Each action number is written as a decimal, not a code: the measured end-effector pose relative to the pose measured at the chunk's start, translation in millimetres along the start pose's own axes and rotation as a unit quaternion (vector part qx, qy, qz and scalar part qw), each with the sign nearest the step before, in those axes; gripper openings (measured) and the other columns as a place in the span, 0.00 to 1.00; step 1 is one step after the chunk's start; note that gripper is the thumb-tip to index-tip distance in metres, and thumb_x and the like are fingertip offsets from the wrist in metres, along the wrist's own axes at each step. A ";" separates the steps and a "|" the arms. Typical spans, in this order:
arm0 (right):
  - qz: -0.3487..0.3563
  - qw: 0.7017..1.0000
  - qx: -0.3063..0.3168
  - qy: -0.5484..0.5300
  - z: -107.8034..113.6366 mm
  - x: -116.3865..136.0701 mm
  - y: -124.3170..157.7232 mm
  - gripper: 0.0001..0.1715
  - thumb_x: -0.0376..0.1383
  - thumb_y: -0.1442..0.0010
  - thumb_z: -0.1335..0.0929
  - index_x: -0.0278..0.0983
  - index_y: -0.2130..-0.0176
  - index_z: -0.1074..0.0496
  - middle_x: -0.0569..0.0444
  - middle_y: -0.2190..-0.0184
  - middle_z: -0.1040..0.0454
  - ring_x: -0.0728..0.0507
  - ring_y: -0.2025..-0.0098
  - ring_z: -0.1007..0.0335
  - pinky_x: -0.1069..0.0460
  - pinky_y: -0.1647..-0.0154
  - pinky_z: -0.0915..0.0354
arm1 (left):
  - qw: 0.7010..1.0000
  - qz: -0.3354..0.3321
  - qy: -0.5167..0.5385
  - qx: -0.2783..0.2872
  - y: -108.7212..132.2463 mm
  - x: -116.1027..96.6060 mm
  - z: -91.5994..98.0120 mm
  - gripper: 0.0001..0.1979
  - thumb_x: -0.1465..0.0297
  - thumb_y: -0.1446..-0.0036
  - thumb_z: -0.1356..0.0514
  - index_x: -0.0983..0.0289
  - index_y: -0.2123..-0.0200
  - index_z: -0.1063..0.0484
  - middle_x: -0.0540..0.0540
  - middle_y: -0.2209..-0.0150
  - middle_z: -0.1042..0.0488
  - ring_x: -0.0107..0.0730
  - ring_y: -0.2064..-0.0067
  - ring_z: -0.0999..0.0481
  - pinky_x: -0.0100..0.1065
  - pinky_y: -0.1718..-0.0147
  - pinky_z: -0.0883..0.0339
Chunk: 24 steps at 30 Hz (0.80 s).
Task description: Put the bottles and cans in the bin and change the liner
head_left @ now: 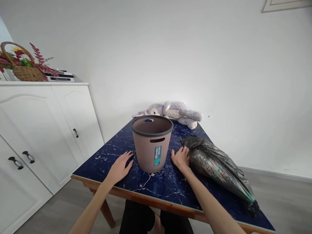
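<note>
A mauve-brown garbage bin (pixel 146 151) with a dark rim stands upright in the middle of the table. Its front carries a teal label, and a handle slot is cut below the rim. My left hand (pixel 121 166) lies flat on the tabletop just left of the bin, fingers spread, holding nothing. On the other side, my right hand (pixel 180 158) rests on the table with its fingers stretched out, between the bin and a filled black plastic bag (pixel 219 165). The hand lies close against the bag; I cannot tell whether they touch. What the bag contains is hidden.
The table (pixel 112 146) has a dark blue marbled top and a wooden edge. A grey plush rabbit (pixel 174 112) lies at its far end by the wall. To the left stands a white cabinet (pixel 44 130) with a wicker flower basket (pixel 28 73) on top.
</note>
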State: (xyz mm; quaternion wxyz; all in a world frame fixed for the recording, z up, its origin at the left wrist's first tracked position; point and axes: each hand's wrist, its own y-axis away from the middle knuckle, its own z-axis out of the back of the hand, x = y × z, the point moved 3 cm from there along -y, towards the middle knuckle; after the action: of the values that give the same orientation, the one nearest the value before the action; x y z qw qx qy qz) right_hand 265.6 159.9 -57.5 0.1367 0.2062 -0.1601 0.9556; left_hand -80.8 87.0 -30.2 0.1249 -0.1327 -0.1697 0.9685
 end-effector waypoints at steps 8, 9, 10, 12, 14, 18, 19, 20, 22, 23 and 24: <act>0.082 0.996 0.019 0.014 13.8 -1.2 23.3 0.39 0.41 0.27 0.43 0.13 0.31 0.41 0.24 0.30 0.40 0.28 0.27 0.45 0.40 0.25 0.52 | 1.000 0.000 0.008 -0.010 0.6 0.4 0.5 0.29 0.51 0.27 0.51 0.60 0.34 0.28 0.58 0.31 0.31 0.52 0.28 0.35 0.54 0.29 0.41; 0.098 0.995 0.022 0.015 16.8 -1.5 30.3 0.39 0.41 0.27 0.43 0.13 0.31 0.41 0.25 0.30 0.40 0.28 0.27 0.45 0.39 0.25 0.53 | 1.000 -0.001 0.009 -0.010 1.1 0.3 0.4 0.29 0.51 0.27 0.51 0.60 0.34 0.28 0.58 0.31 0.31 0.52 0.28 0.35 0.54 0.29 0.41; 0.115 0.993 0.025 0.016 20.0 -2.3 38.4 0.39 0.41 0.27 0.44 0.13 0.31 0.40 0.25 0.30 0.39 0.27 0.27 0.44 0.39 0.25 0.53 | 1.000 -0.003 0.008 -0.010 2.0 0.0 0.4 0.29 0.51 0.27 0.51 0.60 0.34 0.28 0.58 0.31 0.31 0.52 0.28 0.36 0.55 0.29 0.41; 0.146 0.989 0.031 0.018 27.3 -5.6 58.3 0.38 0.42 0.26 0.44 0.15 0.31 0.39 0.27 0.30 0.38 0.27 0.28 0.43 0.38 0.25 0.52 | 1.000 -0.005 0.005 -0.006 5.5 -1.7 0.5 0.29 0.51 0.26 0.51 0.59 0.33 0.29 0.57 0.30 0.32 0.52 0.27 0.37 0.55 0.29 0.41; 0.178 0.983 0.034 0.015 35.5 -11.1 82.2 0.38 0.43 0.26 0.44 0.18 0.31 0.37 0.30 0.30 0.37 0.28 0.28 0.42 0.38 0.25 0.51 | 1.000 -0.006 -0.002 -0.001 11.5 -5.2 1.0 0.29 0.52 0.26 0.51 0.58 0.32 0.30 0.57 0.29 0.33 0.52 0.27 0.38 0.56 0.29 0.42; 0.243 0.969 0.036 -0.025 52.7 -23.9 133.2 0.39 0.49 0.25 0.45 0.24 0.31 0.34 0.35 0.30 0.35 0.29 0.28 0.39 0.37 0.24 0.47 | 1.000 -0.002 -0.014 0.009 28.5 -17.6 3.4 0.28 0.52 0.26 0.51 0.56 0.31 0.31 0.55 0.28 0.34 0.51 0.26 0.40 0.57 0.28 0.45; 0.249 0.967 0.041 -0.040 56.2 -26.8 144.9 0.40 0.51 0.25 0.44 0.26 0.30 0.34 0.37 0.30 0.36 0.29 0.28 0.40 0.37 0.24 0.46 | 1.000 -0.001 -0.012 0.003 33.5 -21.9 5.0 0.28 0.52 0.26 0.51 0.56 0.31 0.31 0.55 0.29 0.33 0.51 0.26 0.40 0.57 0.28 0.45; 0.247 0.966 0.050 -0.054 58.9 -29.5 155.7 0.40 0.52 0.25 0.44 0.27 0.30 0.35 0.38 0.29 0.37 0.28 0.27 0.42 0.36 0.25 0.44 | 1.000 0.002 -0.004 -0.007 38.9 -26.9 7.4 0.27 0.52 0.26 0.50 0.56 0.32 0.31 0.55 0.29 0.33 0.50 0.26 0.39 0.57 0.28 0.45; 0.230 0.967 0.075 -0.079 61.5 -33.4 176.0 0.41 0.55 0.26 0.42 0.31 0.28 0.36 0.42 0.27 0.38 0.26 0.26 0.44 0.34 0.27 0.39 | 0.999 0.011 0.027 -0.032 51.9 -40.2 14.5 0.27 0.53 0.27 0.48 0.57 0.33 0.30 0.57 0.31 0.30 0.52 0.27 0.37 0.58 0.28 0.45; 0.221 0.967 0.089 -0.092 61.5 -34.4 186.1 0.42 0.56 0.26 0.42 0.33 0.28 0.37 0.44 0.27 0.39 0.25 0.26 0.44 0.34 0.30 0.35 | 0.998 0.018 0.055 -0.040 59.6 -48.8 19.1 0.26 0.53 0.28 0.47 0.57 0.34 0.29 0.58 0.32 0.29 0.53 0.27 0.36 0.58 0.29 0.44; 0.213 0.966 0.097 -0.108 61.0 -34.6 196.3 0.41 0.56 0.26 0.41 0.34 0.27 0.38 0.45 0.27 0.39 0.26 0.26 0.43 0.36 0.32 0.32 | 0.994 0.030 0.094 -0.040 68.3 -58.7 24.0 0.26 0.52 0.28 0.47 0.57 0.35 0.29 0.59 0.33 0.28 0.54 0.29 0.34 0.57 0.30 0.41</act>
State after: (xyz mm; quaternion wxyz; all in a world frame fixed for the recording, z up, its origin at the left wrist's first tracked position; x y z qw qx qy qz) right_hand 253.1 -47.9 -68.9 -0.1092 0.2815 -0.1207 0.9456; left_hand -46.7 0.8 -20.5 0.1058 -0.2331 -0.1914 0.9475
